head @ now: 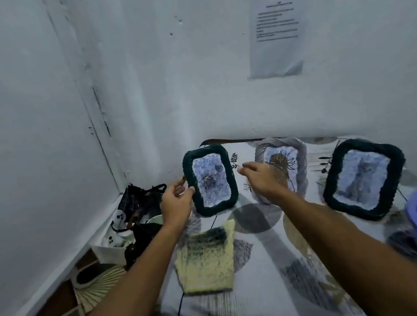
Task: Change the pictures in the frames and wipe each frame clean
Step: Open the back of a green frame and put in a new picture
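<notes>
Dark green yarn wraps the left picture frame (210, 181), which stands upright at the far left of the patterned cloth-covered bench (264, 232). The left hand (176, 203) pinches the frame's left edge — thumb in front, fingers behind. The right hand (262, 177) hovers just right of it, fingers loosely spread, holding nothing. A grey yarn-wrapped frame (281, 164) stands behind that hand; a second dark green frame (365, 180) stands further right. A yellow knitted cloth (207, 260) lies flat in front of the left frame.

2 bare forearms, no sleeves; bare hands (178, 201), nothing worn
</notes>
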The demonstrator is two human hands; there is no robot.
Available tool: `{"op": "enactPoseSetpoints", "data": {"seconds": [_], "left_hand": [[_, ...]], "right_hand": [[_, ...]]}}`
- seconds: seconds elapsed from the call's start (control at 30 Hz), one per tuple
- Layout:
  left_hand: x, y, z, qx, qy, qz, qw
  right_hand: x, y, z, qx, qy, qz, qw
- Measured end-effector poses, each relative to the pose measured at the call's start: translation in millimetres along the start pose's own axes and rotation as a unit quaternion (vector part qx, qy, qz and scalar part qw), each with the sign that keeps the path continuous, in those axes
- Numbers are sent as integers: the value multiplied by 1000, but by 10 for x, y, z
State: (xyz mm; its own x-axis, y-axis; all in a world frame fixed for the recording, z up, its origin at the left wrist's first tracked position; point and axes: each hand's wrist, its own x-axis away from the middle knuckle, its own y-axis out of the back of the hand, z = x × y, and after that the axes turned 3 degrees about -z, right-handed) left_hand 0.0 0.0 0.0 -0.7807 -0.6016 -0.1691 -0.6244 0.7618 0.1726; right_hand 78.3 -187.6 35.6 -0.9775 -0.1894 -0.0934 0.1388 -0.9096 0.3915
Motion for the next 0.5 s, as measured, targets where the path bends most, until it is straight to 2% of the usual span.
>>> {"op": "enactPoseSetpoints", "data": {"seconds": [0.2,0.33,0.5], "left_hand": [[-259,-360,143,121,89,-45,988],[-276,-496,143,181,104,-22,978],[-265,-482,62,217,103,2,971]], "right_hand": [[-409,-296,-182,-78,-62,-7,995],[-481,-466,-305,-141,-111,1,984],[-281,-313,-259,-167,-89,7,982]]}}
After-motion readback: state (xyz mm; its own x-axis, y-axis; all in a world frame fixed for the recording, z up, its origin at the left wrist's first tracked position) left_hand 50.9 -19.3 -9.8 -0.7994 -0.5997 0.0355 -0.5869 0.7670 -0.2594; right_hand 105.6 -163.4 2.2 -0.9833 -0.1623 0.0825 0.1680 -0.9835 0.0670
